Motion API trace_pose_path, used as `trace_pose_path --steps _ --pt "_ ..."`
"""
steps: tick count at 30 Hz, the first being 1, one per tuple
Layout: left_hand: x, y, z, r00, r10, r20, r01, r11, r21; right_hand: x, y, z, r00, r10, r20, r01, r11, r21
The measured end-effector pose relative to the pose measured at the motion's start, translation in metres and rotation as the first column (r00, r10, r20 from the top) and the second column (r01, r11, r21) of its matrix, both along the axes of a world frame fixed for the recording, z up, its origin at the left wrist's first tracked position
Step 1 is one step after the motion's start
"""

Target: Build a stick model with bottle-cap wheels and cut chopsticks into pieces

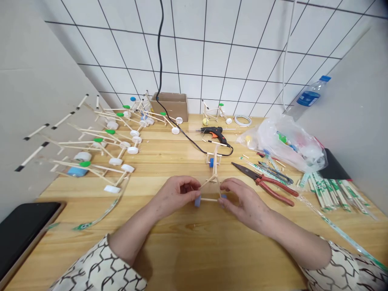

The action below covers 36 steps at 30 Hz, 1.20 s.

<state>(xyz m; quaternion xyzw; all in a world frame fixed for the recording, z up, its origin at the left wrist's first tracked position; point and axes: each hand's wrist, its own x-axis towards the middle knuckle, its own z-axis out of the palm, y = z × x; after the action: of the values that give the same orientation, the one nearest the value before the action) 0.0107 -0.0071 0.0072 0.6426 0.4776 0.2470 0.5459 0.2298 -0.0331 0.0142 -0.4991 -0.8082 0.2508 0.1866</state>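
Before me on the wooden table is a small three-wheeled model made of thin wooden sticks. Its near axle stick runs crosswise between two blue bottle-cap wheels, the left cap and the partly covered right cap. A darker blue cap sits at its far end. My left hand is closed, thumb and fingers pinching the model at the left wheel. On the other side my right hand pinches it beside the right wheel. The fingertips hide the exact contact points.
Several finished stick models stand at left, near a phone. Behind are a glue gun with its black cord, a cardboard box and tape. At right lie pliers, wrapped sticks and a plastic bag.
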Motion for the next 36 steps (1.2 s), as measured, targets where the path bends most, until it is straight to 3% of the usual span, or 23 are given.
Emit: trace_pose_path --steps 5,13,28,36 --pt "0.002 -0.005 0.006 0.989 0.046 -0.140 -0.046 0.999 0.002 -0.005 0.004 -0.008 0.998 -0.031 -0.052 0.033 0.999 0.041" --pt "0.012 -0.016 0.013 0.933 0.110 -0.342 -0.074 0.990 0.117 -0.010 0.004 -0.011 0.994 -0.064 -0.086 0.067 0.997 0.036" --pt "0.015 -0.024 0.013 0.843 0.175 -0.508 -0.067 0.972 0.224 -0.014 0.001 -0.009 0.993 -0.098 -0.060 0.098 0.995 -0.006" --pt "0.018 -0.026 0.019 0.834 0.165 -0.527 -0.026 0.965 0.261 -0.017 0.001 -0.006 0.991 -0.102 -0.082 0.102 0.995 -0.003"
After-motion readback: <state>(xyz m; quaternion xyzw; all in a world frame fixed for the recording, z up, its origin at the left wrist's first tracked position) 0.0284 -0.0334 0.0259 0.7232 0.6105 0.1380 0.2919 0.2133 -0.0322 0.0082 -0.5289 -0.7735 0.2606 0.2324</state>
